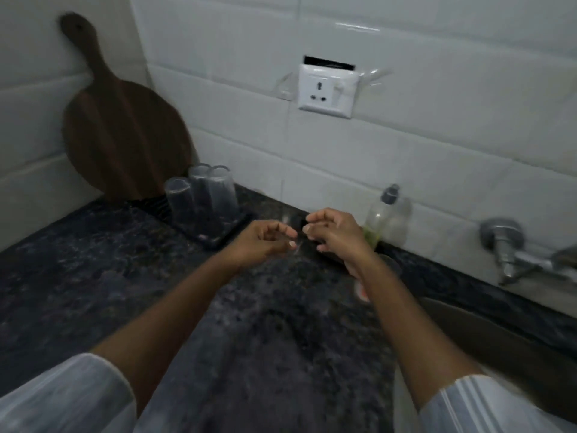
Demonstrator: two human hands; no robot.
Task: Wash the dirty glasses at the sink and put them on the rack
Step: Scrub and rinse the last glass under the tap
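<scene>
Both hands reach out over the dark speckled stone desk (109,260), just right of the rack (218,232); left hand (262,242) has fingers loosely curled, thumb and fingertips narrow; right hand (334,232) curled the same way, fingertips facing the left hand's, a small gap between them; something clear and blurred sits between the two hands, maybe a glass (292,232), cannot tell if either hand actually grips it; white sleeves at the bottom corners of the view.

Rack is a dark tray on the desk, close to the tiled wall; three clear washed glasses (199,198) stand upside down on it, bunched together and touching or nearly so; round wooden chopping board (125,132) leans upright against the wall corner behind and left of the rack, handle up.

Right of the rack, beyond the right hand, a clear dish-soap bottle (385,220) with grey cap stands at the wall, a little green liquid at its bottom; white wall socket (326,90) is above and right of the rack on the tiles; metal tap (512,257) is mounted on the wall far right of the rack, sink edge (487,323) below it; a small orange-white thing shows under the right wrist, too blurred to name.
</scene>
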